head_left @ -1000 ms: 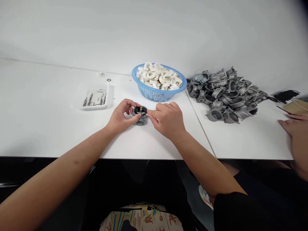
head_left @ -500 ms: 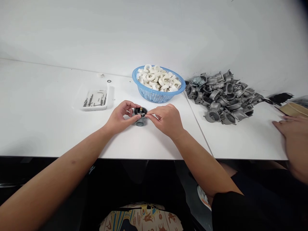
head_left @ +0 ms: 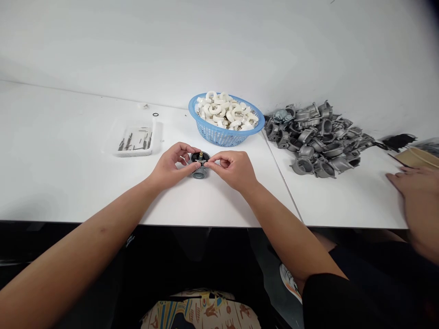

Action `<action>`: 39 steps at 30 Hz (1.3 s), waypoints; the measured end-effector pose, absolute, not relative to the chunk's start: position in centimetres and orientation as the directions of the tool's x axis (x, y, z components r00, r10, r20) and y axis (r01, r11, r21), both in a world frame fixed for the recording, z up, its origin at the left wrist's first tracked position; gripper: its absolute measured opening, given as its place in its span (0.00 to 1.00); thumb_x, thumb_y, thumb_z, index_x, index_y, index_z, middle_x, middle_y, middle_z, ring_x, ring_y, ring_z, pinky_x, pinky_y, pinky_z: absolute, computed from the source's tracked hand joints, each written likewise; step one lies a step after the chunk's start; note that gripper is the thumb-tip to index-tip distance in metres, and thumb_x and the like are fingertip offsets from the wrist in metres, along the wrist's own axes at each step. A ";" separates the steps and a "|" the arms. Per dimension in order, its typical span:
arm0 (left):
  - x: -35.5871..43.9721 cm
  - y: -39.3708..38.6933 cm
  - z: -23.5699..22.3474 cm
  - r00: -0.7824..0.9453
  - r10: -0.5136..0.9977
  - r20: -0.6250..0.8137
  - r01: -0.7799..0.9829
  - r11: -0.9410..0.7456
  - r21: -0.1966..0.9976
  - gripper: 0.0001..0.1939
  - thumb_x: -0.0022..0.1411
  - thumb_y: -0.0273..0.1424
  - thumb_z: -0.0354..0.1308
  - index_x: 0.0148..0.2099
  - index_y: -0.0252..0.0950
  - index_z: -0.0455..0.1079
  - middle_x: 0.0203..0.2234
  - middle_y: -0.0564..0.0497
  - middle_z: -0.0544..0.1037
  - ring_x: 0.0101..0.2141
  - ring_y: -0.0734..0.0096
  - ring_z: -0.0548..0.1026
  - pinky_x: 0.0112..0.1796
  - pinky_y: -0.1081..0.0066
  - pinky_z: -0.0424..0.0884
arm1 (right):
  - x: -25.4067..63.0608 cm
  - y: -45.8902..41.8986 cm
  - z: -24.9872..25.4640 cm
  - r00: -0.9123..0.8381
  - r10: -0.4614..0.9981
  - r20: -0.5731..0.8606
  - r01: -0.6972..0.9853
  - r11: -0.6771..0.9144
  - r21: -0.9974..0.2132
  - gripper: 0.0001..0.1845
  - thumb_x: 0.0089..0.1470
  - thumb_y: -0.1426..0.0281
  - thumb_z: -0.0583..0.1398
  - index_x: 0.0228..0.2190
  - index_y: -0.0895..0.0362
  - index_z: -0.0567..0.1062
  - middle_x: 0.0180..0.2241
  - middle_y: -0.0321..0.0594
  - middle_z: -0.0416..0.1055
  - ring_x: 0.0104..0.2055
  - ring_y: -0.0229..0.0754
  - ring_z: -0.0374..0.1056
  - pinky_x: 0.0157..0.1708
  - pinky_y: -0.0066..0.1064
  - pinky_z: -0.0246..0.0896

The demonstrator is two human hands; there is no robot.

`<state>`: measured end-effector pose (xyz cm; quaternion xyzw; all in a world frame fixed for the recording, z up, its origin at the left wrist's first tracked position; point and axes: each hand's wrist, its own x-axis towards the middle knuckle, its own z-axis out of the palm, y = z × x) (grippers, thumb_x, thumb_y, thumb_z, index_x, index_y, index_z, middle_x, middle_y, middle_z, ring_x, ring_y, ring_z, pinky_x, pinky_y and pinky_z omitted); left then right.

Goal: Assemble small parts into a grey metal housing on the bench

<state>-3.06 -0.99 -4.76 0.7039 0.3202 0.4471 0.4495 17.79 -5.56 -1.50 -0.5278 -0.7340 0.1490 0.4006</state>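
A small grey metal carburetor body (head_left: pixel 199 173) stands on the white table, its dark round opening facing up with a brass piece in the middle. My left hand (head_left: pixel 173 167) is closed around its left side, index finger at the far rim and thumb at the near edge. From the right, my right hand (head_left: pixel 235 169) pinches with thumb and index finger at the body's right edge. A thin light-coloured part crosses the opening between the two thumbs. Whatever lies between the right fingertips is too small to make out.
A blue basket (head_left: pixel 224 136) of white ring-shaped floats stands behind my hands. To its right lies a heap of grey metal carburetor bodies (head_left: pixel 317 137). A clear tray (head_left: pixel 133 154) holds thin metal pieces, near a black O-ring (head_left: pixel 155 114). Another person's hand (head_left: pixel 416 187) is at the far right.
My right fingers have shifted slightly and press closer against the carburetor's edge. My left hand keeps its hold. The other person's hand has moved a little, with a thin dark object now visible there.
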 end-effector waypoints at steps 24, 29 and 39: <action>-3.4 -0.8 -4.4 0.429 0.842 0.329 0.058 -0.389 0.920 0.18 0.55 0.37 0.68 0.43 0.38 0.66 0.50 0.43 0.77 0.46 0.61 0.74 0.51 0.56 0.67 | 17.6 -5.8 -1.8 -0.346 0.744 0.571 0.775 0.570 -0.273 0.09 0.60 0.71 0.58 0.32 0.57 0.78 0.20 0.31 0.61 0.24 0.35 0.57 0.35 0.32 0.48; -3.4 -0.9 -4.2 0.441 0.840 0.316 0.058 -0.378 0.924 0.16 0.56 0.36 0.68 0.42 0.39 0.66 0.51 0.44 0.77 0.50 0.59 0.74 0.51 0.56 0.66 | 17.4 -5.6 -1.9 -0.320 0.777 0.541 0.755 0.554 -0.349 0.09 0.61 0.69 0.59 0.32 0.56 0.79 0.20 0.32 0.62 0.23 0.35 0.56 0.34 0.31 0.49; -3.4 -1.0 -4.1 0.453 0.848 0.274 0.064 -0.338 0.939 0.15 0.56 0.38 0.67 0.41 0.38 0.68 0.53 0.43 0.76 0.49 0.59 0.74 0.50 0.57 0.68 | 17.5 -5.2 -2.0 -0.244 0.863 0.442 0.651 0.483 -0.586 0.08 0.59 0.66 0.62 0.33 0.56 0.81 0.18 0.30 0.55 0.22 0.34 0.52 0.27 0.29 0.50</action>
